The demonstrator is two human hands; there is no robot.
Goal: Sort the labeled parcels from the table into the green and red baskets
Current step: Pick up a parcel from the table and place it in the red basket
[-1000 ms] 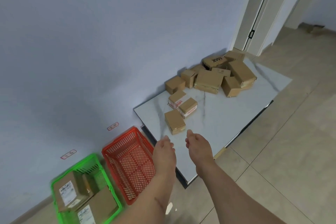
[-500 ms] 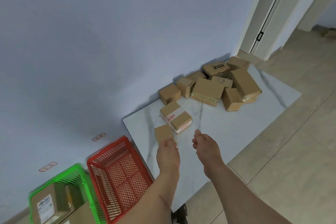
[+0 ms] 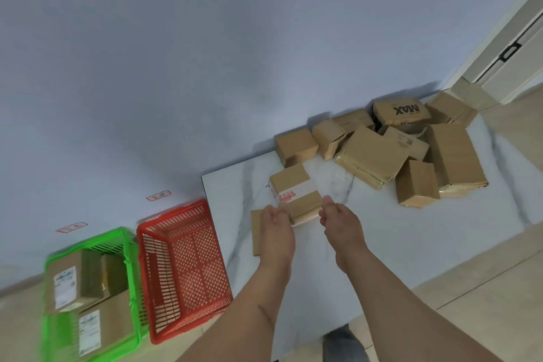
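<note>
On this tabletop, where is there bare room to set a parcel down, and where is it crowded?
Bare marble runs along the table's near edge, right of the right hand and below the parcel heap. A smaller patch lies at the left corner beside the red basket. The far right corner by the wall is crowded.

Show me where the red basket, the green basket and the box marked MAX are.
red basket (image 3: 188, 216): head view, far rim.
green basket (image 3: 129, 247): head view, right rim.
box marked MAX (image 3: 401, 110): head view, printed top face.
</note>
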